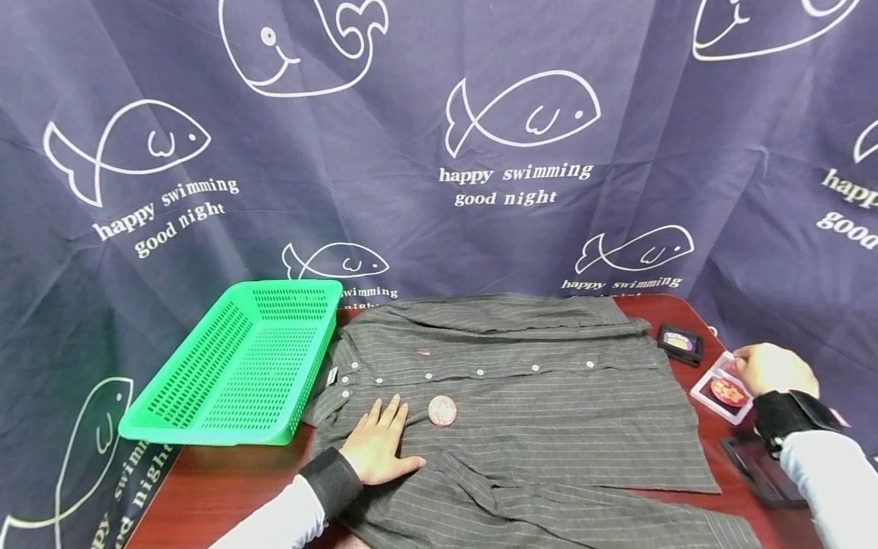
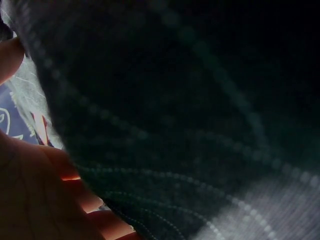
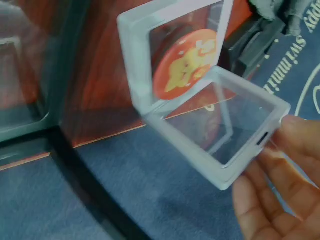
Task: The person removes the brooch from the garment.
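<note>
A grey striped button-up shirt (image 1: 549, 412) lies spread over the table. My left hand (image 1: 376, 447) rests on it with straight, spread fingers; in the left wrist view dark striped cloth fills most of the picture. A pale round badge (image 1: 442, 411) lies on the shirt, right of that hand. At the table's right side, my right hand (image 1: 775, 368) pinches the edge of the hinged lid of a clear display case (image 3: 134, 65) with a white frame. The lid stands open at an angle. In the case's other half sits a red round badge (image 3: 187, 64) with a yellow figure.
A green plastic basket (image 1: 318, 366) stands at the table's left. Behind the white-framed case lies a small black-framed case (image 1: 680, 344) with an oval badge. A larger black-framed case (image 1: 748, 469) lies partly under my right forearm. A blue fish-print curtain (image 1: 411, 229) hangs behind the table.
</note>
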Available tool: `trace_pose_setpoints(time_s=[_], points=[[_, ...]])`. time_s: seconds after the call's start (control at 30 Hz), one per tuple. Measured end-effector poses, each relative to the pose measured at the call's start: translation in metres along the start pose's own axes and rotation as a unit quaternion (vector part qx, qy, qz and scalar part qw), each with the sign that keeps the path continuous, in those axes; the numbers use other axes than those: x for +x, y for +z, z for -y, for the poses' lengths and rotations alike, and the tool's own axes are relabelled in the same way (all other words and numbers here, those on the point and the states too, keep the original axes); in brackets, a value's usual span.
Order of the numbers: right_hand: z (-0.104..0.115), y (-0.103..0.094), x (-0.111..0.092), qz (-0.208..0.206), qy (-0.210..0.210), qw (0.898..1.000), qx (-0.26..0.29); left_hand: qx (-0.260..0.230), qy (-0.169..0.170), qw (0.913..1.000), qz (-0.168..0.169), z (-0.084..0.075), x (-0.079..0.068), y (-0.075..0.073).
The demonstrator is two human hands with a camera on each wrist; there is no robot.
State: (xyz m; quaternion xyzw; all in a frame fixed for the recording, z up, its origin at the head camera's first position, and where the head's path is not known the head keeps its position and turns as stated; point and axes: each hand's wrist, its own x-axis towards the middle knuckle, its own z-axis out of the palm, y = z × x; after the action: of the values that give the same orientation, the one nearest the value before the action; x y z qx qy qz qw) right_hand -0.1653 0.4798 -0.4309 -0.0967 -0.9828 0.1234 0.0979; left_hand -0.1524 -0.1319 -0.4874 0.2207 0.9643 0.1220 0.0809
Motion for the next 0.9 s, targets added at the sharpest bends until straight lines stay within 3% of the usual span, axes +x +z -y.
trace_pose_setpoints(time_s=[0.17, 0.37, 0.7, 0.9], points=[[0.000, 0.002, -0.002, -0.021, -0.005, 1.000, 0.002, 0.001, 0.001, 1.0000, 0.000, 0.000, 0.000, -0.001], [0.000, 0.003, -0.004, -0.020, -0.022, 1.000, -0.003, -0.002, -0.002, 1.0000, 0.006, -0.001, 0.000, 0.000], [0.001, 0.004, -0.007, 0.051, -0.040, 0.998, 0.009, -0.003, -0.001, 0.9999, 0.010, -0.001, 0.000, 0.004], [0.000, 0.012, -0.011, 0.066, -0.035, 0.997, 0.015, -0.002, 0.001, 0.9999, 0.010, -0.001, 0.000, 0.004]])
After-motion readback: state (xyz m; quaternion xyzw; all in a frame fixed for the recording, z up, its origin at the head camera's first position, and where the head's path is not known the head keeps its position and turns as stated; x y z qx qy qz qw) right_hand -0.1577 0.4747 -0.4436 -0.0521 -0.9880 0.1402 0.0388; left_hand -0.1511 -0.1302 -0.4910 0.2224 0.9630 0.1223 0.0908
